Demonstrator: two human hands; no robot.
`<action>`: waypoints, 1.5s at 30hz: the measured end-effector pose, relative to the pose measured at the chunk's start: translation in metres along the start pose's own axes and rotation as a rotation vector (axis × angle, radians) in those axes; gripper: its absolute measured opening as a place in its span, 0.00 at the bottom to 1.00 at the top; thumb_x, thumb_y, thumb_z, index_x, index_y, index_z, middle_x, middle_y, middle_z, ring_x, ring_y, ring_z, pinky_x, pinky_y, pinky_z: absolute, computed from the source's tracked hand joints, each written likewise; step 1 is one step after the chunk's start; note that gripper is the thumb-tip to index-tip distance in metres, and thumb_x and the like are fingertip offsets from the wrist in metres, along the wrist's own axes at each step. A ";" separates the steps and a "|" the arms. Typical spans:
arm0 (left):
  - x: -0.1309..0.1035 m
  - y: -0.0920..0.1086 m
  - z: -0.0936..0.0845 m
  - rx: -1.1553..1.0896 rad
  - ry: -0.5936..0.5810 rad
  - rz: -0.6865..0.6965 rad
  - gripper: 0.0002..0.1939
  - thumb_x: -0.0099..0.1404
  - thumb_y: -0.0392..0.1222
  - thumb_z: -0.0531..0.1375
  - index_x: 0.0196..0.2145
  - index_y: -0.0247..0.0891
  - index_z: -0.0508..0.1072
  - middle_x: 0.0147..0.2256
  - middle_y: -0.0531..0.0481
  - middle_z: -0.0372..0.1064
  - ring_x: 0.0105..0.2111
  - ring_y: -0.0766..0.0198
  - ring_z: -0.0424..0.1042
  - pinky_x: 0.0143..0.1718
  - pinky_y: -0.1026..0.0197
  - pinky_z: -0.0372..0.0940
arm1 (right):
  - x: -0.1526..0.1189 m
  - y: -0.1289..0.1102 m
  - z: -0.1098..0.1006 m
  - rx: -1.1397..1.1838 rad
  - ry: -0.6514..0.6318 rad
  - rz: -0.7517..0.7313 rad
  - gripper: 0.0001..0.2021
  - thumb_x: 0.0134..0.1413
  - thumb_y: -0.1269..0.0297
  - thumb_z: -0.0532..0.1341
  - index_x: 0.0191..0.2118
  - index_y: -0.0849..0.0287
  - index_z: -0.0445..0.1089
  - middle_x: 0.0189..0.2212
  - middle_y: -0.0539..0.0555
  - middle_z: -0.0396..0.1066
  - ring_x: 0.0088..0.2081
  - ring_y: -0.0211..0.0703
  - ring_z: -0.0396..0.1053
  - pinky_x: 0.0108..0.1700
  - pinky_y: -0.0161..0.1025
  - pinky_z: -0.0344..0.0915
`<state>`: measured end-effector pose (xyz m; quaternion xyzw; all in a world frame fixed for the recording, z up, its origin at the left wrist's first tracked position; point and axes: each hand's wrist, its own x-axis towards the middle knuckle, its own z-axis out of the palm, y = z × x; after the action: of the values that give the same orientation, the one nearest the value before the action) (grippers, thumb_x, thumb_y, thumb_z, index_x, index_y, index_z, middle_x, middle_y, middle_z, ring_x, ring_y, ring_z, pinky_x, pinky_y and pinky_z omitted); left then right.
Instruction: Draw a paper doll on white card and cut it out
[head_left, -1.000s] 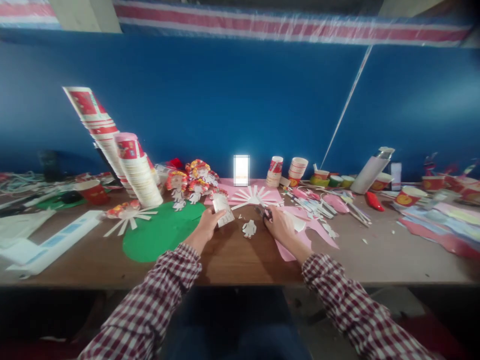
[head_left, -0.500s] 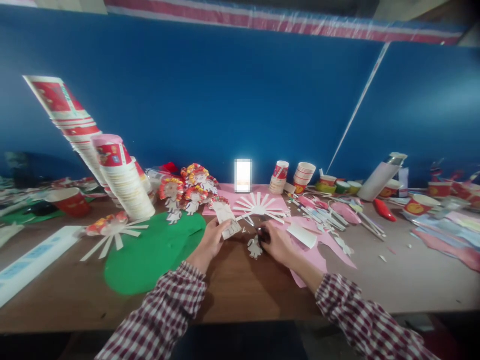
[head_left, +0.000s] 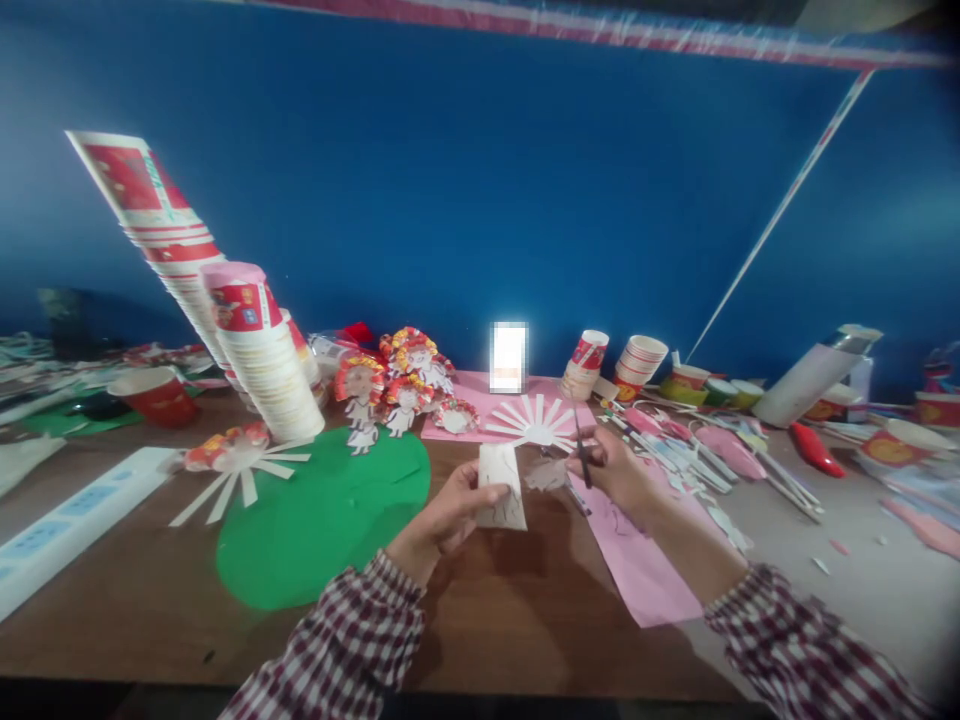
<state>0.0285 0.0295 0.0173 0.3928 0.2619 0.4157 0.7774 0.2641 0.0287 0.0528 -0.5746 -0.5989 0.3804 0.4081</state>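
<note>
Between thumb and fingers, my left hand [head_left: 459, 505] pinches a whitish paper piece [head_left: 503, 490] with lines drawn on it. My right hand [head_left: 611, 468] is closed on dark scissors [head_left: 583, 455], whose blades point up and away. A pale paper cutout [head_left: 546, 474] lies between my hands, blurred. Just beyond it is a white fan of paper strips [head_left: 538, 425], partly on a pink sheet [head_left: 448, 425]. More pink paper [head_left: 645, 575] lies under my right wrist.
A green sheet [head_left: 322, 520] lies left of centre, with paper figures [head_left: 405, 400] at its far edge. Tall stacked cups [head_left: 262, 360] lean at the left. Smaller cup stacks [head_left: 585, 365], paper scraps and a red object [head_left: 816, 450] are at the right.
My left hand has turned the paper piece upright and brought it nearer. My right hand has lifted the scissors away from the cutout, to the right. The camera view has shifted.
</note>
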 end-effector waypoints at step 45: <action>0.009 -0.011 -0.006 0.050 -0.108 -0.094 0.19 0.46 0.40 0.71 0.38 0.31 0.77 0.31 0.47 0.74 0.29 0.66 0.72 0.32 0.66 0.64 | -0.002 -0.002 0.060 0.273 0.272 -0.293 0.20 0.47 0.57 0.66 0.45 0.55 0.63 0.34 0.54 0.73 0.38 0.45 0.72 0.37 0.39 0.69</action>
<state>0.0335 0.0357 0.0045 0.4211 0.2480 0.3501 0.7991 0.2078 0.0271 0.0317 -0.4669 -0.5586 0.3137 0.6096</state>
